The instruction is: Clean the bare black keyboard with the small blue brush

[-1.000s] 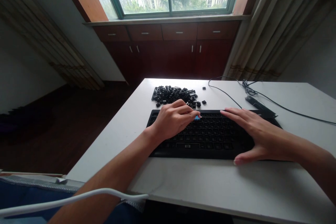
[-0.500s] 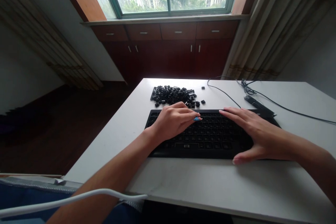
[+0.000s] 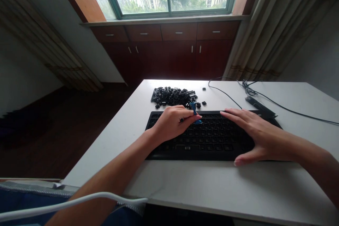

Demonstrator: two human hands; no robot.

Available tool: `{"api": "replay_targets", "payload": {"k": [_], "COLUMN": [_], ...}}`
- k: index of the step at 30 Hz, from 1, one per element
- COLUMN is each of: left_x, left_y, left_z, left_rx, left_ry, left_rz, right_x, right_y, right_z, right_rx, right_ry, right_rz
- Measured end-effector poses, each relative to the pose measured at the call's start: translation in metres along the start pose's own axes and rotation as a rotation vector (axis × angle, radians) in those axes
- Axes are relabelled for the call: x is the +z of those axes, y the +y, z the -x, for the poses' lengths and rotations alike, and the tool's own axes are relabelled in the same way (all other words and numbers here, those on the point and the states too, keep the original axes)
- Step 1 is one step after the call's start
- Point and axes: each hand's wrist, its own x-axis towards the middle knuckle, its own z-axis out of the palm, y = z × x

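Pinching a blue keycap puller (image 3: 195,114) in the left hand (image 3: 172,123) over the black keyboard (image 3: 201,146), right hand (image 3: 267,137) spread flat on its right end: a crooked tug could flick a loose key toward the pile of black keycaps (image 3: 172,96) or off the white table (image 3: 212,187).

The left hand (image 3: 172,124) and the right hand (image 3: 267,137) are bare, with slim, long fingers (image 3: 243,113) and smooth nails (image 3: 237,162). The forearms (image 3: 106,173) are bare too. A dark blue cloth (image 3: 29,199) shows low at left, perhaps clothing; I cannot tell.
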Motion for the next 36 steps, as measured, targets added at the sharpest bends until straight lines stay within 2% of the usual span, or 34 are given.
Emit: {"api": "replay_targets", "payload": {"k": [9,15,26,28,33,36], "left_x": [-0.002,-0.004,-0.007,-0.011,-0.019,-0.015], "left_y": [-0.002,0.005,0.007,0.006,0.005,0.005], "left_z": [-0.001,-0.001,0.000,0.000,-0.002,-0.001], "left_rx": [0.040,0.060,0.072,0.059,-0.035,-0.042], "left_ry": [-0.042,-0.150,-0.209,-0.187,-0.029,-0.072], "left_rz": [0.053,0.156,0.275,0.278,0.266,0.294], "right_x": [0.001,0.000,0.001,0.000,-0.001,-0.001], "right_y": [0.000,0.000,0.000,0.000,-0.001,-0.001], "right_z": [0.000,0.000,0.000,0.000,0.000,0.000], "right_rx": [-0.008,0.004,-0.004,-0.006,0.006,-0.003], "right_ry": [0.005,0.005,0.016,0.016,-0.002,0.001], "right_rz": [0.004,0.010,-0.022,-0.031,-0.011,-0.005]}}
